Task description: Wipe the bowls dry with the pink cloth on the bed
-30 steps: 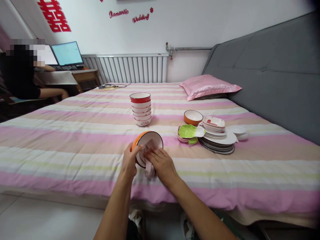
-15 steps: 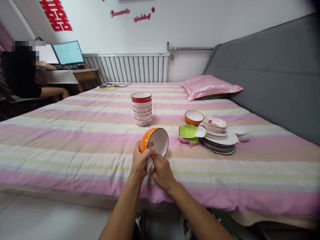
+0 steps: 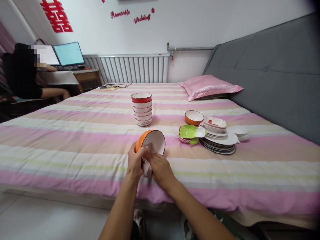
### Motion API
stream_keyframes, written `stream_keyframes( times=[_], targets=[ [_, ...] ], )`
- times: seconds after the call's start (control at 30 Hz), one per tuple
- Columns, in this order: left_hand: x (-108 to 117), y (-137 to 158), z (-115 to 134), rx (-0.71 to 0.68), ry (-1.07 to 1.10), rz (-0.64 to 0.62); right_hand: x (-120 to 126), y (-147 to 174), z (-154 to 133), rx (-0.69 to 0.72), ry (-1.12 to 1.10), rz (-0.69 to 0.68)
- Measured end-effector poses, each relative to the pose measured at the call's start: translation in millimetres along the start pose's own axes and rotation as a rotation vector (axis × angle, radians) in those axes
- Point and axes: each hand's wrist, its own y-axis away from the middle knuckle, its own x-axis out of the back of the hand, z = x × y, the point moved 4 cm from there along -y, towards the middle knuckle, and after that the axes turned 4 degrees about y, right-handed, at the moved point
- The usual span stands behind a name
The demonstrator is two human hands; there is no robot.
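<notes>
An orange bowl (image 3: 157, 141) with a white inside and dark rim is tilted on its side above the bed's near part, its mouth facing right. My left hand (image 3: 136, 160) grips its left side, thumb over the rim. My right hand (image 3: 160, 166) is closed on a pale cloth (image 3: 147, 168), fingers at the bowl's lower rim and inner wall. The cloth hangs down between both hands. Beyond the bowl stands an upright stack of white and red bowls (image 3: 141, 108). A second orange bowl (image 3: 194, 117) sits upright farther right.
To the right lie a stack of plates (image 3: 220, 148), green leaf-shaped dishes (image 3: 189, 131), a white heart-patterned dish (image 3: 215, 122) and small white dishes (image 3: 238, 131). A pink pillow (image 3: 212, 86) rests by the grey headboard (image 3: 270, 63). At far left, a person (image 3: 22, 75) sits before monitors (image 3: 69, 54).
The held bowl and both hands have shifted slightly left and down. My right hand's fingers have moved a little further into the bowl with the cloth. The other dishes have stayed put.
</notes>
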Motion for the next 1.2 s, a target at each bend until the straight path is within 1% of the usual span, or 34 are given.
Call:
stream_keyframes(
  times=[0.1, 0.3, 0.4, 0.5, 0.6, 0.7, 0.77, 0.83, 0.97, 1.1, 1.2],
  targets=[
    [4.8, -2.4, 0.9, 0.008, 0.001, 0.014, 0.5, 0.6, 4.7, 0.053, 0.088, 0.001],
    [9.4, -5.3, 3.0, 0.051, -0.026, 0.018, 1.6, 3.3, 10.0, 0.035, 0.183, -0.016],
    [8.5, -4.2, 5.2, 0.052, -0.045, 0.033, 0.9, 3.8, 8.8, 0.039, 0.191, -0.006],
    [5.4, -1.7, 5.9, 0.043, -0.072, 0.043, 2.4, 3.4, 5.9, 0.036, 0.135, 0.003],
    [-2.2, 1.6, 3.5, 0.028, -0.09, 0.009, 5.9, 2.4, 2.2, -0.027, 0.055, 0.002],
    [-11.5, 5.0, 0.0, 0.008, -0.08, -0.021, 8.5, 1.2, -0.6, -0.152, -0.004, -0.018],
    [-15.3, 6.5, -1.2, -0.01, -0.083, -0.012, 10.3, 0.3, -2.3, -0.209, -0.04, -0.008],
    [-16.3, 6.9, -1.2, -0.024, -0.096, 0.01, 10.9, -0.3, -3.7, -0.22, -0.066, 0.001],
    [-12.2, 4.6, 1.0, -0.043, -0.128, 0.013, 7.6, 1.9, -3.2, -0.186, -0.067, -0.009],
    [-5.3, 1.7, 1.5, -0.028, -0.114, -0.007, 4.1, 4.7, -1.7, -0.098, -0.053, -0.02],
    [-0.2, 0.1, 2.2, -0.029, -0.111, -0.001, 3.9, 4.1, 0.1, -0.032, 0.0, -0.009]
  ],
)
